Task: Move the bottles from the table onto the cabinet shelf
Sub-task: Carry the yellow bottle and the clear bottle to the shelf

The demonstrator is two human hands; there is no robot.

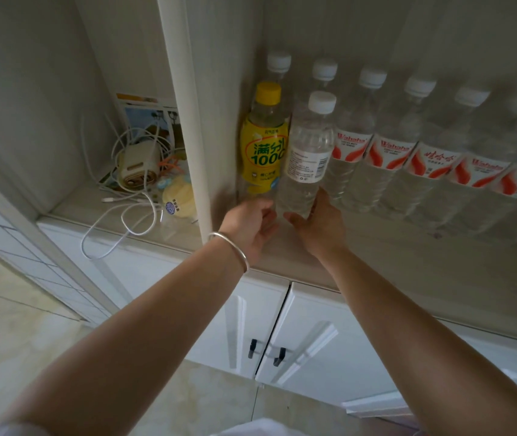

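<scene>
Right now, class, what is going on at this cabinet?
A person is setting bottles on the shelf. The right hand grips the base of a clear bottle; the left hand reaches to the foot of the yellow bottle beside it. A row of red-labelled bottles already stands behind.

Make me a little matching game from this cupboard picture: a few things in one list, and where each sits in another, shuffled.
Things:
1. yellow-capped bottle
2. clear white-capped bottle
3. red-labelled bottles
4. white cables

Places:
A. in a row along the back of the shelf
B. in the compartment left of the post
C. against the post
D. at the right hand

Pairs: 1-C, 2-D, 3-A, 4-B
</scene>
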